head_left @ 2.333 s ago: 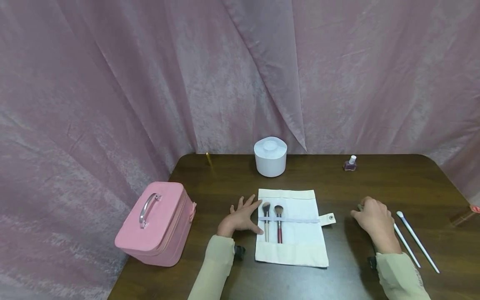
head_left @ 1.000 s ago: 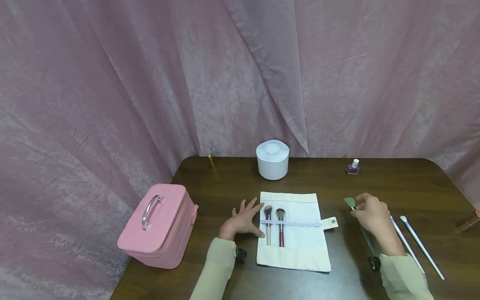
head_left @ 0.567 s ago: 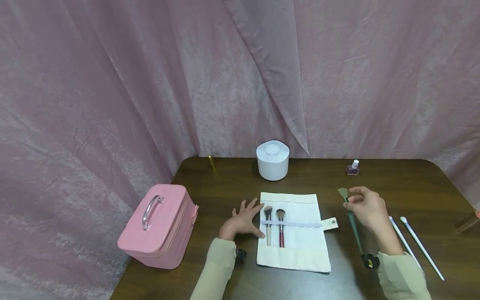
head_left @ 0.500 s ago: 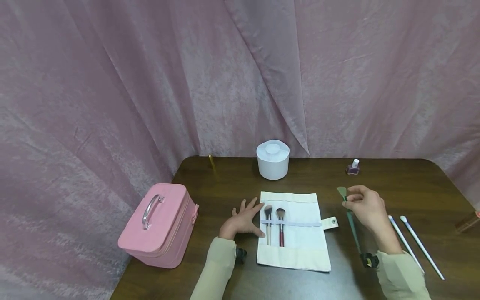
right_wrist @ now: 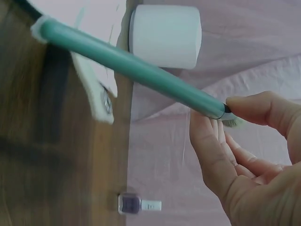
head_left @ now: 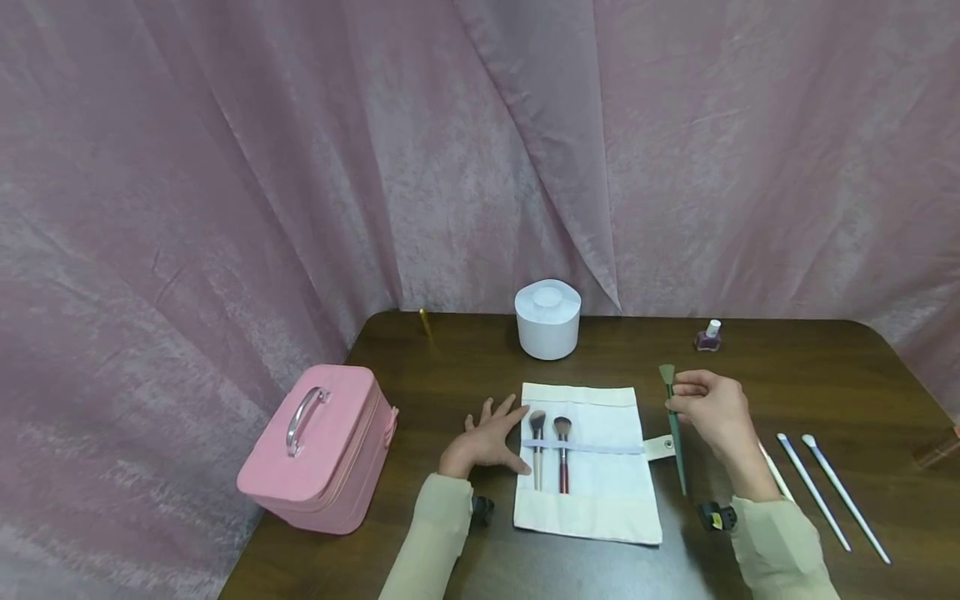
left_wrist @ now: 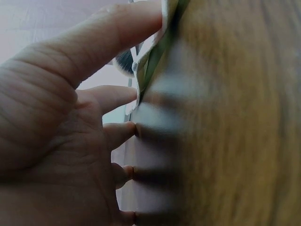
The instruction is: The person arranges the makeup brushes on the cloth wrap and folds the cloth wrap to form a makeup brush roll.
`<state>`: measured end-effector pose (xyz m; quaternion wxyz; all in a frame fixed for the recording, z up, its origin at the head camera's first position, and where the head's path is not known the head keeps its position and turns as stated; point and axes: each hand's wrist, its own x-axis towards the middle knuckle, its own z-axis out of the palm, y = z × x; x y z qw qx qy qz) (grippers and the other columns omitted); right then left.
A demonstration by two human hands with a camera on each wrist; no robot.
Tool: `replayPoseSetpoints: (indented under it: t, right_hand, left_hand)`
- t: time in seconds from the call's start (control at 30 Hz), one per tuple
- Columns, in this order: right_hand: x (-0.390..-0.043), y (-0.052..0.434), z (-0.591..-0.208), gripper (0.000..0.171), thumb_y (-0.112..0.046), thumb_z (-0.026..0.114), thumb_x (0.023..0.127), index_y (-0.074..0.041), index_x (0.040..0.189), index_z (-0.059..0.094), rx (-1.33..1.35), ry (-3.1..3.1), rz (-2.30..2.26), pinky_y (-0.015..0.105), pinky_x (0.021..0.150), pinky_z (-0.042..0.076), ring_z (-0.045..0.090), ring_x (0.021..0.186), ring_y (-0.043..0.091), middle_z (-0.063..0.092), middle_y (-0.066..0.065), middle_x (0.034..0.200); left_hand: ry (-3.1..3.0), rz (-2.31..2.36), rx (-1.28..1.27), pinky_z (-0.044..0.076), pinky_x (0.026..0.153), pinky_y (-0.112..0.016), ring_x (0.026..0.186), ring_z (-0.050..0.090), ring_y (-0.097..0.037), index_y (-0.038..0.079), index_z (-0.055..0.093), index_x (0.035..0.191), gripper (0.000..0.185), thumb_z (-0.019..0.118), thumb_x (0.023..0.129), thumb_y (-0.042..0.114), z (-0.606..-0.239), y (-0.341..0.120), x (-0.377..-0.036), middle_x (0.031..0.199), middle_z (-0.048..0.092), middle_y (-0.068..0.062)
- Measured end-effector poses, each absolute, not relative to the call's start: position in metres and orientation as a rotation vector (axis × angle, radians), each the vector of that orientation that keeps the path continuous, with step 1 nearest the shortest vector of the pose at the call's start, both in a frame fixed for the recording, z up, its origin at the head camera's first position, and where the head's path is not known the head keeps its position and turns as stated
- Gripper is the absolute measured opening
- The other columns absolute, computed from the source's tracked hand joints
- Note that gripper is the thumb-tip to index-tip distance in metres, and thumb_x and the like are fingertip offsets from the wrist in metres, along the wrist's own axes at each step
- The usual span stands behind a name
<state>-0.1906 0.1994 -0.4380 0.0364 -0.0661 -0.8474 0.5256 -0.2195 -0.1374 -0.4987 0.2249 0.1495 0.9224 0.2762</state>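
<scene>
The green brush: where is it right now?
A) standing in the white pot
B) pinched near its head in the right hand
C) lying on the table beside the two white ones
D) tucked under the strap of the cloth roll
B: the right hand pinches the green brush near its head, just right of the cloth roll.

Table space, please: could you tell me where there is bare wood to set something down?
Bare wood lies between the white jar and the nail polish bottle, and behind the right hand. It is crowded around the brush roll and the two white brushes at the right.
</scene>
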Motion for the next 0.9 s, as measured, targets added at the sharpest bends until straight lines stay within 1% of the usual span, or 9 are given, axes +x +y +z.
replayPoseSetpoints:
  t: [0.2, 0.43, 0.63, 0.7, 0.8, 0.9]
  right_hand:
    - [-0.195, 0.189, -0.437, 0.042, -0.001, 0.069, 0.088, 0.016, 0.125, 0.059, -0.234, -2.554, 1.67, 0.028, 0.07, 0.059, 0.064, 0.078, 0.01, 0.065, 0.027, 0.112]
    - [-0.201, 0.174, -0.437, 0.034, 0.001, 0.071, 0.087, 0.017, 0.116, 0.064, -0.242, -2.502, 1.776, 0.028, 0.07, 0.059, 0.066, 0.074, 0.009, 0.067, 0.027, 0.107]
    - [-0.209, 0.166, -0.439, 0.034, 0.002, 0.068, 0.089, 0.018, 0.118, 0.062, -0.271, -2.437, 1.99, 0.027, 0.075, 0.058, 0.066, 0.075, 0.008, 0.065, 0.016, 0.102]
    - [-0.21, 0.163, -0.439, 0.035, 0.002, 0.068, 0.088, 0.018, 0.119, 0.061, -0.301, -2.41, 2.052, 0.023, 0.074, 0.056, 0.066, 0.076, 0.008, 0.064, 0.012, 0.102]
    - [-0.212, 0.157, -0.439, 0.035, 0.002, 0.069, 0.087, 0.016, 0.118, 0.062, -0.346, -2.389, 2.063, 0.02, 0.073, 0.054, 0.065, 0.078, 0.009, 0.062, 0.012, 0.105]
    - [-0.213, 0.152, -0.439, 0.032, 0.0, 0.068, 0.089, 0.015, 0.118, 0.063, -0.364, -2.345, 2.075, 0.019, 0.073, 0.054, 0.066, 0.081, 0.012, 0.063, 0.012, 0.105]
  left_hand:
    - [2.548, 0.754, 0.415, 0.001, 0.114, -0.07, 0.153, -0.005, -0.04, 0.021, 0.035, 0.159, 0.1, 0.091, 0.077, 0.03, -0.497, -0.137, -0.22, 0.169, 0.01, -0.006]
    - [2.553, 0.743, 0.405, 0.002, 0.114, -0.07, 0.153, -0.004, -0.04, 0.02, 0.036, 0.159, 0.099, 0.091, 0.076, 0.029, -0.494, -0.137, -0.22, 0.169, 0.011, -0.006]
    - [2.542, 0.756, 0.399, 0.0, 0.114, -0.069, 0.153, -0.006, -0.039, 0.02, 0.035, 0.159, 0.099, 0.09, 0.077, 0.028, -0.497, -0.137, -0.22, 0.17, 0.009, -0.006]
    - [2.539, 0.756, 0.391, -0.002, 0.115, -0.068, 0.153, -0.007, -0.038, 0.021, 0.035, 0.16, 0.099, 0.09, 0.078, 0.026, -0.498, -0.137, -0.22, 0.17, 0.008, -0.006]
    - [2.534, 0.738, 0.381, -0.003, 0.115, -0.067, 0.153, -0.009, -0.037, 0.023, 0.033, 0.16, 0.099, 0.089, 0.079, 0.026, -0.5, -0.137, -0.221, 0.17, 0.006, -0.004]
    - [2.542, 0.74, 0.385, -0.002, 0.115, -0.068, 0.153, -0.008, -0.038, 0.022, 0.034, 0.16, 0.099, 0.089, 0.078, 0.026, -0.498, -0.137, -0.221, 0.17, 0.008, -0.005]
